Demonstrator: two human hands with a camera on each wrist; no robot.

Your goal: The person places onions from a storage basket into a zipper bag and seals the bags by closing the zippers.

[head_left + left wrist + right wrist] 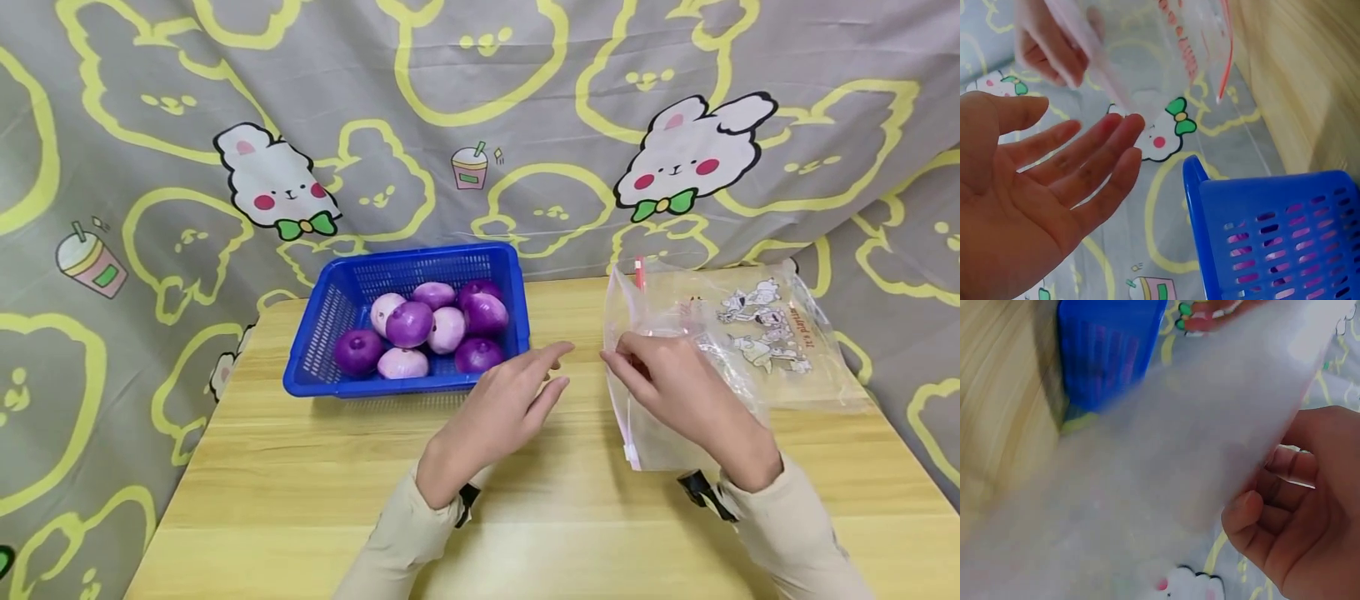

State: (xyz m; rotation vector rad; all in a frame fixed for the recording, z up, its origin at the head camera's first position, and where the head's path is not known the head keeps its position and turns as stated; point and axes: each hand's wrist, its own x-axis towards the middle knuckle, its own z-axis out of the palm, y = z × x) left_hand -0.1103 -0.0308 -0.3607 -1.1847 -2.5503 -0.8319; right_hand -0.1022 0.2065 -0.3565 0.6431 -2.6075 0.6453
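My right hand (678, 379) pinches the open edge of a clear plastic zip bag (660, 437). A pale pinkish zip strip runs along that edge, with a slider at its lower end. Seen from the right wrist, thumb and fingers (1244, 512) meet at the bag's edge, and the cloudy plastic fills much of the view. My left hand (498, 408) is raised, fingers loosely extended and holding nothing, between the bag and a blue plastic basket (330, 387). Several purple onions (408, 323), some paler, lie in the basket. The left palm (1035, 200) faces the left wrist camera.
Clear plastic printed with cartoon animals (776, 321) and red lettering lies behind the right hand, with a red strip (639, 273) near its back left. The wooden table (300, 500) meets a grey cartoon-patterned cloth (435, 208) at the back and sides.
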